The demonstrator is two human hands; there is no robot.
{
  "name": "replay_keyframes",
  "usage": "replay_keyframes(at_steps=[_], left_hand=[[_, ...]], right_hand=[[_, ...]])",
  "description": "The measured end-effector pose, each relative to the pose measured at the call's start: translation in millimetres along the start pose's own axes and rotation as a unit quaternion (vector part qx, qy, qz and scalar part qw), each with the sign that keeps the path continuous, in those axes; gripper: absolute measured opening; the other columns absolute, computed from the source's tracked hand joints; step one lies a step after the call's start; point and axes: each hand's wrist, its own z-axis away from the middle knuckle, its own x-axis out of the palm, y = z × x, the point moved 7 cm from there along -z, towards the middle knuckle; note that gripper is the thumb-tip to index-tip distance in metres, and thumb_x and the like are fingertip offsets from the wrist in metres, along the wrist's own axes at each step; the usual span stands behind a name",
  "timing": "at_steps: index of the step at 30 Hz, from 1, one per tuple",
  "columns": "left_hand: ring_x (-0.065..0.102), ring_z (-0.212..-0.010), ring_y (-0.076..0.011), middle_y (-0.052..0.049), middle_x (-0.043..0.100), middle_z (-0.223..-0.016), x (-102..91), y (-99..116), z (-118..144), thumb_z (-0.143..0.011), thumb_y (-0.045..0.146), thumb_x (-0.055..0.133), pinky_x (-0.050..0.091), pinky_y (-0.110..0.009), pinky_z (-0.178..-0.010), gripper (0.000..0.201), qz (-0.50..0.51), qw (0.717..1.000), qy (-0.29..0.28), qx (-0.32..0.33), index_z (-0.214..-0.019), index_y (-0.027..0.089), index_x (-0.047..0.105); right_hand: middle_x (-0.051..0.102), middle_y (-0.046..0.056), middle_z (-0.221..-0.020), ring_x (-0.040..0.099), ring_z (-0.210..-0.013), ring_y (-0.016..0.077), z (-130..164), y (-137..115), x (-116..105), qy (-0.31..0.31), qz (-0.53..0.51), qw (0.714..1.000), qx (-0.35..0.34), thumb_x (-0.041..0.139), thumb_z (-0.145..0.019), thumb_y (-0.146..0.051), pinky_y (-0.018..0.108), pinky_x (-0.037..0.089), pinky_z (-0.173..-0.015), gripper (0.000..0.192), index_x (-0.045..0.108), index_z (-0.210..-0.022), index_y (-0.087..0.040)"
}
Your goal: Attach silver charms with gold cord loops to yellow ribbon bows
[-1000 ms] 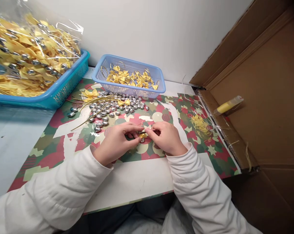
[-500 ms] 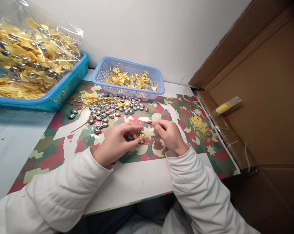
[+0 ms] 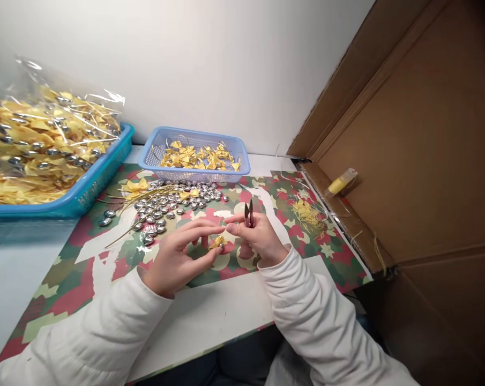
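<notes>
My left hand (image 3: 181,256) is closed around a small yellow ribbon bow (image 3: 216,243) with a shiny silver bead at it, held low between thumb and fingers. Close by on the right, my right hand (image 3: 258,236) has a pair of small dark snips (image 3: 249,213) tucked in its grip, blades up and slightly apart. Its thumb and forefinger come together at the left fingertips. Whether they pinch a thread or wire there is too fine to make out. Several loose silver beads (image 3: 159,222) lie on the patterned sheet beyond my left hand, with gold stems (image 3: 125,231) across them.
A blue basket (image 3: 194,175) of yellow bows stands at the back. To the left, a larger blue tray (image 3: 105,179) carries a clear bag (image 3: 45,136) of beaded bows. Yellow thread scraps (image 3: 307,215) lie at right, near a yellow-filled tube (image 3: 342,182) and a cardboard wall (image 3: 395,134).
The view has shifted, so everything sits lower and further left. My right hand has turned the snips' blades upward and brought its fingertips to my left hand, whose fingers have straightened.
</notes>
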Motion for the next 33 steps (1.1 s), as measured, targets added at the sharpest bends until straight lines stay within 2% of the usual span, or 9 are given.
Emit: replay_keyframes(at_steps=[4, 9, 14, 20, 23, 26, 29, 31, 33], left_hand=[[0.065, -0.074, -0.0144, -0.006, 0.073, -0.094, 1.8, 3.2, 0.4, -0.084, 0.017, 0.066, 0.054, -0.024, -0.062, 0.020, -0.048, 0.998, -0.005, 0.026, -0.102, 0.022, 0.073], [0.068, -0.068, -0.0153, -0.008, 0.075, -0.098, 4.0, -0.7, 4.4, -0.085, 0.024, 0.064, 0.055, -0.025, -0.061, 0.017, -0.149, 0.987, -0.009, 0.053, -0.098, 0.020, 0.072], [0.073, -0.083, -0.0202, -0.007, 0.075, -0.104, 3.9, -4.1, 4.0, -0.086, 0.030, 0.060, 0.059, -0.027, -0.071, 0.021, -0.177, 0.982, -0.021, 0.056, -0.102, 0.024, 0.073], [0.073, -0.092, -0.0230, -0.007, 0.075, -0.108, 8.6, 1.7, 1.4, -0.086, 0.029, 0.060, 0.059, -0.029, -0.076, 0.024, -0.158, 0.983, -0.062, 0.075, -0.106, 0.026, 0.072], [0.070, -0.099, -0.0259, -0.008, 0.072, -0.111, 1.4, -2.2, -0.6, -0.086, 0.034, 0.058, 0.057, -0.034, -0.082, 0.024, -0.177, 0.981, -0.038, 0.064, -0.106, 0.026, 0.071], [0.068, -0.090, -0.0271, -0.011, 0.071, -0.103, -15.8, -19.1, -3.1, -0.087, 0.042, 0.055, 0.056, -0.036, -0.074, 0.028, -0.228, 0.973, 0.025, -0.010, -0.101, 0.022, 0.069], [0.066, -0.081, -0.0273, -0.010, 0.071, -0.092, -23.4, -36.3, -3.8, -0.084, 0.045, 0.053, 0.054, -0.038, -0.070, 0.030, -0.272, 0.959, 0.028, -0.073, -0.094, 0.021, 0.068], [0.066, -0.084, -0.0292, -0.010, 0.072, -0.090, -23.1, -42.3, -4.1, -0.083, 0.044, 0.052, 0.052, -0.040, -0.074, 0.030, -0.289, 0.953, 0.014, -0.091, -0.091, 0.020, 0.068], [0.066, -0.086, -0.0308, -0.011, 0.072, -0.088, -21.9, -45.9, -4.0, -0.082, 0.044, 0.050, 0.051, -0.042, -0.077, 0.030, -0.303, 0.947, 0.003, -0.110, -0.086, 0.020, 0.067]], right_hand=[[0.039, -0.010, -0.043, 0.034, -0.039, 0.0044, 1.6, 4.4, 9.1, -0.020, -0.026, 0.999, 0.013, 0.085, -0.060, -0.045, 0.020, 0.026, -0.036, 0.039, 0.075, -0.080, -0.013], [0.064, 0.001, -0.061, 0.056, -0.059, 0.0130, -0.6, 0.0, 12.3, 0.027, -0.041, 0.997, -0.065, 0.083, -0.057, -0.051, 0.026, 0.047, -0.051, 0.039, 0.075, -0.067, -0.014], [0.063, 0.000, -0.059, 0.056, -0.060, 0.0123, -6.7, -1.9, 8.9, 0.028, 0.000, 0.996, -0.090, 0.081, -0.055, -0.057, 0.028, 0.049, -0.060, 0.045, 0.072, -0.063, -0.014], [0.055, -0.002, -0.052, 0.047, -0.051, 0.0092, -2.1, -10.3, 1.1, 0.069, 0.088, 0.989, -0.095, 0.074, -0.063, -0.058, 0.025, 0.043, -0.052, 0.047, 0.071, -0.067, -0.011], [0.058, -0.001, -0.060, 0.051, -0.057, 0.0105, 1.6, -27.3, -38.6, 0.159, 0.166, 0.968, -0.103, 0.070, -0.073, -0.046, 0.025, 0.044, -0.057, 0.035, 0.070, -0.071, -0.012], [0.061, 0.001, -0.067, 0.055, -0.067, 0.0130, 11.7, -50.6, -106.9, 0.268, 0.268, 0.921, -0.094, 0.064, -0.078, -0.035, 0.026, 0.044, -0.065, 0.024, 0.065, -0.070, -0.013], [0.065, 0.003, -0.072, 0.059, -0.074, 0.0165, 19.7, -64.9, -164.3, 0.306, 0.378, 0.873, -0.047, 0.071, -0.070, -0.026, 0.026, 0.043, -0.069, 0.015, 0.063, -0.066, -0.014], [0.069, 0.005, -0.077, 0.062, -0.078, 0.0187, 18.8, -65.1, -180.2, 0.288, 0.439, 0.851, -0.009, 0.077, -0.065, -0.024, 0.027, 0.043, -0.071, 0.017, 0.064, -0.071, -0.014], [0.071, 0.008, -0.086, 0.064, -0.085, 0.0209, 14.2, -59.7, -177.4, 0.265, 0.487, 0.832, 0.019, 0.076, -0.071, -0.029, 0.027, 0.043, -0.074, 0.021, 0.066, -0.082, -0.014]])
